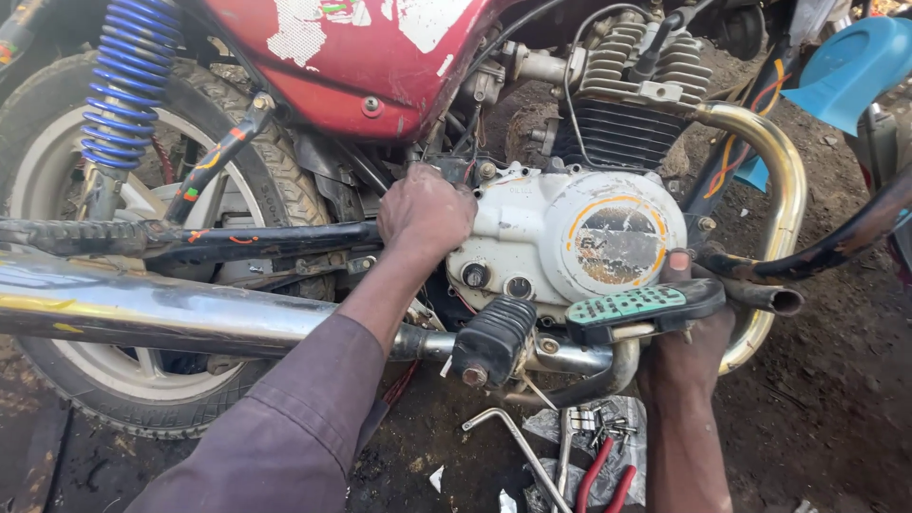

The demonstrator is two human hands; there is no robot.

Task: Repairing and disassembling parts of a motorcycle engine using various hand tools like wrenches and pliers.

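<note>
A red motorcycle fills the view, lying close in front of me. My left hand (427, 213) is closed against the left edge of the dirty white engine side cover (560, 233); what it grips is hidden by the fist. My right hand (686, 342) reaches up from below, its fingers wrapped around the brake pedal with the green tread (629, 306), thumb tip touching the cover's right side. A black rubber footrest (494, 337) juts toward me between my arms.
The chrome exhaust pipe (142, 312) runs across the left, and its header (785, 180) curves down at the right. Rear wheel (57, 171) and blue shock spring (128, 81) sit at left. On the dirt below lie a bent hex key (518, 442), red-handled pliers (606, 475) and small bolts on plastic.
</note>
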